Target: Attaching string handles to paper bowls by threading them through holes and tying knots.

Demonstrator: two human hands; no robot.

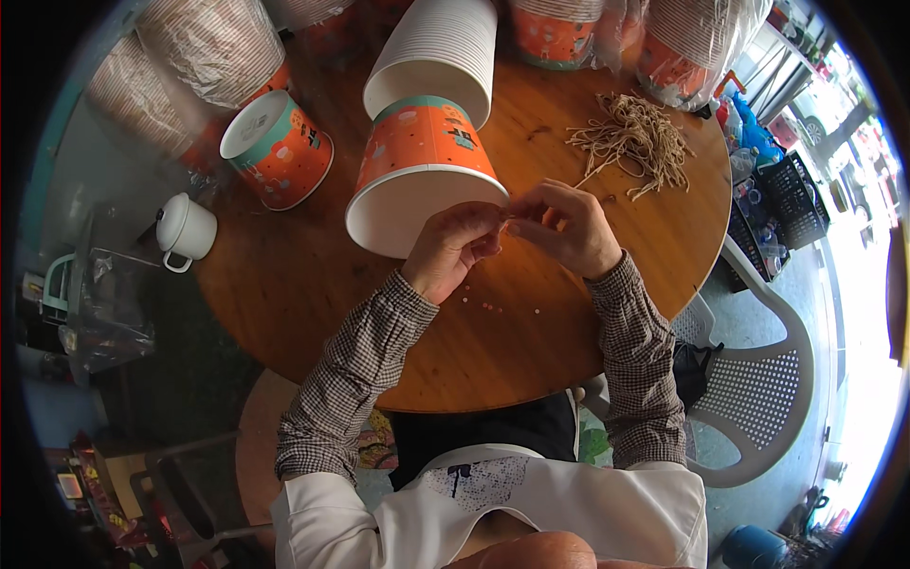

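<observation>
A round wooden table [313,284] is seen under everything. An orange paper bucket [422,166] lies tipped on it, long axis running away from the person, white open mouth turned toward them, base nested against a stack of white cups [441,52]. The rim is met by both hands. The left hand [453,248] and right hand [561,228] are pressed fingertip to fingertip, pinching something thin; what it is cannot be told. A heap of tan strings [635,137] is noted well apart.
</observation>
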